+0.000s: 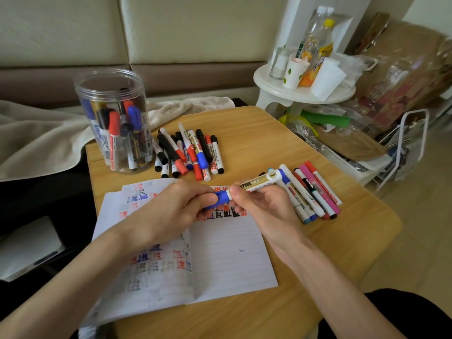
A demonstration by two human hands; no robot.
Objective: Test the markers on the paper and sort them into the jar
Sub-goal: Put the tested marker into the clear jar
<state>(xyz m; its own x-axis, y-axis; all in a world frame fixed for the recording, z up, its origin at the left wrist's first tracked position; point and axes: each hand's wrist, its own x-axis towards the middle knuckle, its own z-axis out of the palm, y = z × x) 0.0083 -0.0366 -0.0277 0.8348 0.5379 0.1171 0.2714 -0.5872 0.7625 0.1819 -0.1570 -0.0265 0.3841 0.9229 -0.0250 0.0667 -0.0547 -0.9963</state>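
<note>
Above the lined paper, a gold-and-white marker lies almost level, its blue cap pointing left and its rear end up-right. The left hand curls round the cap and the right hand pinches the barrel. At the table's back left, the clear round plastic jar holds upright red, blue and black markers.

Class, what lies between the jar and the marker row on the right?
A heap of loose markers, right beside the jar, seen in the head view.
</note>
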